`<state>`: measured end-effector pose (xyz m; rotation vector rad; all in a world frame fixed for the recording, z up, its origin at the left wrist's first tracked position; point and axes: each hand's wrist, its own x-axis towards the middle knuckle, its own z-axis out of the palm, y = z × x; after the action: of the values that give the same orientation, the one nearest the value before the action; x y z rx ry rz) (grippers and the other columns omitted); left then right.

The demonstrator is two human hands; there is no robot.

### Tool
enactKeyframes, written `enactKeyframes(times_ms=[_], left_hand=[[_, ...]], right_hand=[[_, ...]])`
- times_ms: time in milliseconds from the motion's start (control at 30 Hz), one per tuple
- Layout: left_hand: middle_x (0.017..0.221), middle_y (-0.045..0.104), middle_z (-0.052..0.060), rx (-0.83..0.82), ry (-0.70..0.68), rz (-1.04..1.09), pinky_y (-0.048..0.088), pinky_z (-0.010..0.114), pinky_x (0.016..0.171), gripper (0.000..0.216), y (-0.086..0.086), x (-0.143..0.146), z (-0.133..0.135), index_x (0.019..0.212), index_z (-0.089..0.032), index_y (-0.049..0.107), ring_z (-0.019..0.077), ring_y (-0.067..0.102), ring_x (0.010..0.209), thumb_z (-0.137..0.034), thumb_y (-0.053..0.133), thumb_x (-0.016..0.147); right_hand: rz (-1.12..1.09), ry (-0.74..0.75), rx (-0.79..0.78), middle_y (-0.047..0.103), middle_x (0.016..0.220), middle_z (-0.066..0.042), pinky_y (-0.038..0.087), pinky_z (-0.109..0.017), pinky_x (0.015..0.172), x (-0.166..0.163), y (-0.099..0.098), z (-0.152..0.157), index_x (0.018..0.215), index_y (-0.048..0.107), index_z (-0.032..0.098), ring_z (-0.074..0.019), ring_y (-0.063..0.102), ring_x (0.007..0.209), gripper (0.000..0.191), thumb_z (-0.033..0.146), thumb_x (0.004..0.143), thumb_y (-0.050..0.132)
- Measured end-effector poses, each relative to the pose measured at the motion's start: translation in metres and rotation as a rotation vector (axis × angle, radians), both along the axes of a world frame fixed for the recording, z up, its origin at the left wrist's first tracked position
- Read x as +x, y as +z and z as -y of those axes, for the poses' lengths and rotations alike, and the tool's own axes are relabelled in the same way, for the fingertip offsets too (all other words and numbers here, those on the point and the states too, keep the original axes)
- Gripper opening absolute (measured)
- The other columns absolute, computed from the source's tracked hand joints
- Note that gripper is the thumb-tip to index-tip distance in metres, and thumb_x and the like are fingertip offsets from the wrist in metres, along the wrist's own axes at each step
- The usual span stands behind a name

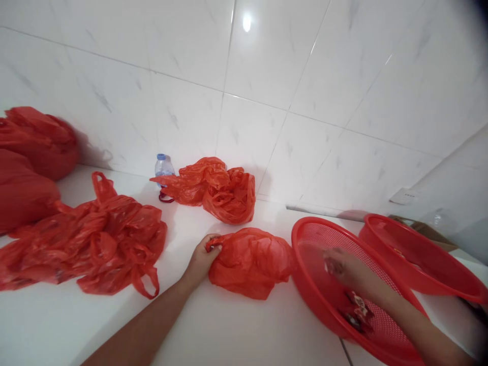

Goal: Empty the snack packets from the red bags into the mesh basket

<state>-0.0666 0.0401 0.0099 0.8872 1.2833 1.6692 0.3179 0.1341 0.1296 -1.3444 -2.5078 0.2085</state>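
Red plastic forms one bag [251, 262] on the white table [213, 330], its edge pinched in the left hand [205, 255]; the right hand [345, 265], blurred, clasps a small item [333, 266] over the nearer of two baskets [313, 297]. One blue-capped bottle [163, 165] stands by the wall [183, 117].

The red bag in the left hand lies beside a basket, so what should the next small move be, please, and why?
I would probably bring the right hand over to the red bag: that hand, at the near basket, seems to hold something small, too blurred to name, and the left hand grips the bag's edge beside the basket.
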Motion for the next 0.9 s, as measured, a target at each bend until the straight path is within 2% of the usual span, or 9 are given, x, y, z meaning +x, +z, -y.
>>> enactKeyframes(times_ms=[133, 233, 300, 400, 500, 600, 667, 767, 900], left_hand=[[0.09, 0.066, 0.003, 0.014, -0.001, 0.007, 0.047, 0.028, 0.072, 0.038, -0.001, 0.0, -0.001, 0.099, -0.019, 0.06, 0.0166, 0.061, 0.077, -0.038, 0.069, 0.068], [0.09, 0.066, 0.003, 0.018, 0.001, 0.001, 0.047, 0.028, 0.072, 0.037, -0.002, 0.0, -0.001, 0.1, -0.019, 0.06, 0.0167, 0.062, 0.077, -0.038, 0.069, 0.069], [0.09, 0.066, 0.004, 0.018, 0.001, -0.003, 0.047, 0.028, 0.072, 0.037, -0.002, -0.001, -0.001, 0.1, -0.019, 0.059, 0.017, 0.062, 0.078, -0.037, 0.068, 0.07], [0.091, 0.066, 0.004, 0.022, -0.002, -0.006, 0.048, 0.03, 0.076, 0.036, -0.002, -0.001, -0.001, 0.1, -0.019, 0.058, 0.0179, 0.062, 0.082, -0.037, 0.068, 0.07], [0.094, 0.066, 0.004, 0.024, 0.0, -0.008, 0.048, 0.031, 0.079, 0.036, -0.001, -0.001, 0.0, 0.1, -0.019, 0.058, 0.0187, 0.062, 0.085, -0.037, 0.068, 0.07], [0.094, 0.066, 0.005, 0.012, -0.001, -0.005, 0.049, 0.031, 0.076, 0.038, 0.001, 0.0, 0.001, 0.101, -0.019, 0.057, 0.0184, 0.063, 0.082, -0.037, 0.067, 0.07], [0.094, 0.066, 0.005, -0.001, -0.006, -0.001, 0.049, 0.031, 0.073, 0.039, 0.002, 0.001, 0.002, 0.103, -0.019, 0.057, 0.0184, 0.063, 0.079, -0.038, 0.067, 0.07], [0.092, 0.067, 0.005, -0.017, -0.002, 0.006, 0.05, 0.031, 0.071, 0.041, 0.005, 0.002, 0.002, 0.103, -0.018, 0.056, 0.0188, 0.064, 0.077, -0.039, 0.067, 0.07], [0.098, 0.067, 0.006, -0.024, 0.005, 0.015, 0.05, 0.032, 0.075, 0.044, 0.007, 0.002, 0.002, 0.103, -0.018, 0.056, 0.0197, 0.063, 0.082, -0.04, 0.069, 0.067]], right_hand=[[0.002, 0.103, 0.119, 0.056, 0.086, -0.002, 0.045, -0.027, 0.06, -0.042, 0.043, -0.001, 0.084, 0.055, 0.024, -0.016, 0.056, 0.073, 0.02, 0.01, 0.072, 0.048], [-0.005, 0.233, 0.119, 0.055, 0.103, -0.004, 0.044, -0.025, 0.065, -0.091, 0.058, 0.016, 0.096, 0.056, 0.024, -0.0145, 0.055, 0.08, 0.029, 0.007, 0.075, 0.046], [0.03, 0.356, 0.091, 0.054, 0.104, -0.004, 0.042, -0.023, 0.062, -0.125, 0.052, 0.025, 0.093, 0.057, 0.022, -0.0111, 0.054, 0.073, 0.027, 0.005, 0.076, 0.046], [0.104, 0.475, 0.066, 0.056, 0.101, -0.003, 0.037, -0.02, 0.055, -0.167, 0.027, 0.027, 0.089, 0.059, 0.021, -0.0078, 0.051, 0.064, 0.027, 0.002, 0.075, 0.047], [0.182, 0.545, -0.005, 0.057, 0.111, -0.003, 0.04, -0.021, 0.062, -0.187, 0.012, 0.024, 0.095, 0.062, 0.023, -0.0114, 0.057, 0.078, 0.032, 0.003, 0.073, 0.052], [0.124, 0.531, -0.092, 0.054, 0.124, -0.004, 0.044, -0.025, 0.075, -0.178, 0.024, 0.026, 0.116, 0.056, 0.027, -0.0161, 0.058, 0.098, 0.045, 0.01, 0.074, 0.058], [0.029, 0.388, -0.09, 0.058, 0.119, -0.004, 0.044, -0.027, 0.08, -0.158, 0.04, 0.026, 0.12, 0.054, 0.026, -0.017, 0.059, 0.098, 0.04, 0.019, 0.08, 0.056], [-0.006, 0.095, -0.054, 0.066, 0.094, -0.003, 0.045, -0.028, 0.07, -0.111, 0.056, 0.019, 0.102, 0.06, 0.023, -0.0175, 0.061, 0.082, 0.021, 0.03, 0.085, 0.05], [0.281, -0.2, -0.114, 0.064, 0.076, -0.001, 0.039, -0.027, 0.058, -0.04, 0.045, 0.004, 0.085, 0.06, 0.023, -0.0167, 0.058, 0.067, 0.015, 0.034, 0.081, 0.052]])
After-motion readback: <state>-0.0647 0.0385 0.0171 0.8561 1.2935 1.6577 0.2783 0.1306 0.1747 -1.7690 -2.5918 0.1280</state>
